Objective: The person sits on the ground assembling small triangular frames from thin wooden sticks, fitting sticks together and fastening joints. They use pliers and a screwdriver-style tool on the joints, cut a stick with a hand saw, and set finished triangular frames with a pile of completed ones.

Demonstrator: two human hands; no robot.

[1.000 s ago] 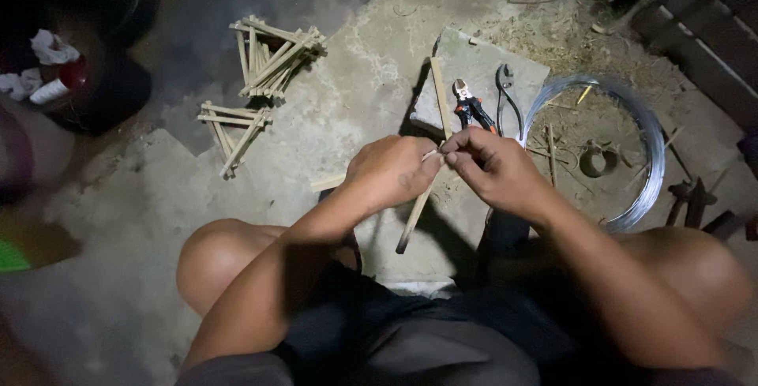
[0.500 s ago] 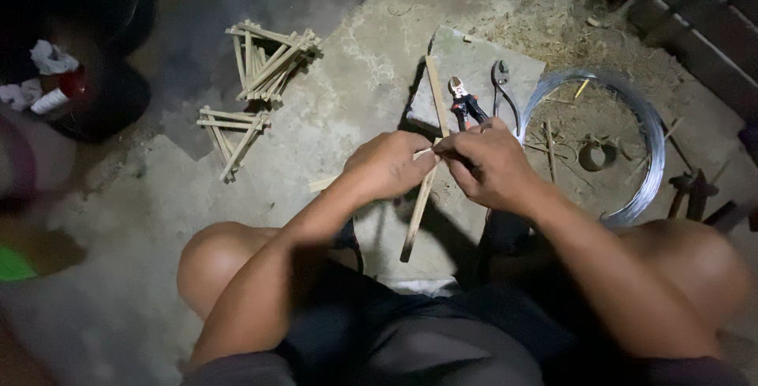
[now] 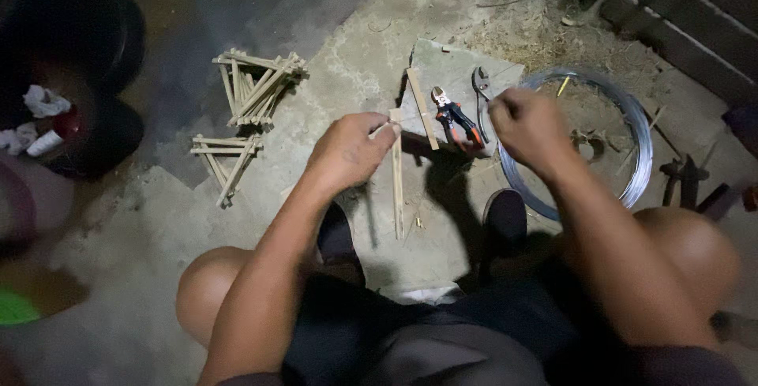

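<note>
On the rough concrete floor between the person's bare knees, the left hand pinches the top end of a long thin pale wooden stick, thumb and fingers pressed together around it; the stick runs down from the hand toward the person, its lower end near the floor. The right hand is held up well apart from the left, fingers curled shut into a loose fist; whether it grips a thin wire cannot be told. Just beyond the hands lies a flat grey stone slab, bearing a second short wooden stick, a pair of orange-handled pliers and a dark metal cutter beside it. A coil of silvery wire lies to the right of the slab. Two bundles of tied wooden stick frames rest on the floor well to the left.
</note>
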